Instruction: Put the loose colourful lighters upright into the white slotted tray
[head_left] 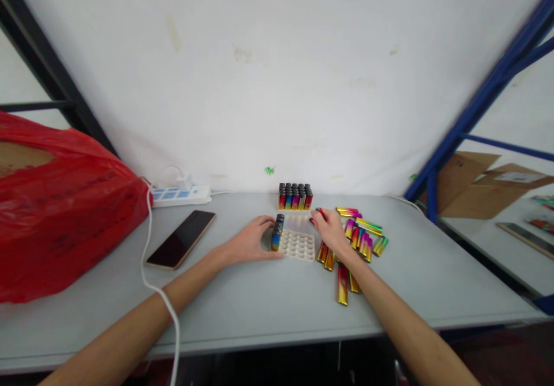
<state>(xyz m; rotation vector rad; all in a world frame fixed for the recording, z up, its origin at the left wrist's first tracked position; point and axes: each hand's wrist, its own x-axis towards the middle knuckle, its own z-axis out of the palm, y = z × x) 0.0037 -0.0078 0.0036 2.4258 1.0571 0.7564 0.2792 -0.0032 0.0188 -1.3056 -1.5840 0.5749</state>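
A white tray [299,246] with rows of round holes lies mid-table, one row of upright colourful lighters [276,234] standing along its left edge. My left hand [253,239] rests against that left side, fingers touching the lighters. My right hand [329,228] hovers at the tray's far right corner, its fingertips pinched on what looks like a red lighter [318,213]. A loose pile of rainbow lighters [360,237] lies flat under and to the right of that hand. Behind stands a full tray of upright lighters [295,197].
A dark phone [182,239] lies left of the tray. A white power strip [180,194] sits by the wall, its cable trailing over the table's front edge. A big red plastic bag [56,201] fills the left. Blue shelving and cardboard boxes [485,184] stand at right.
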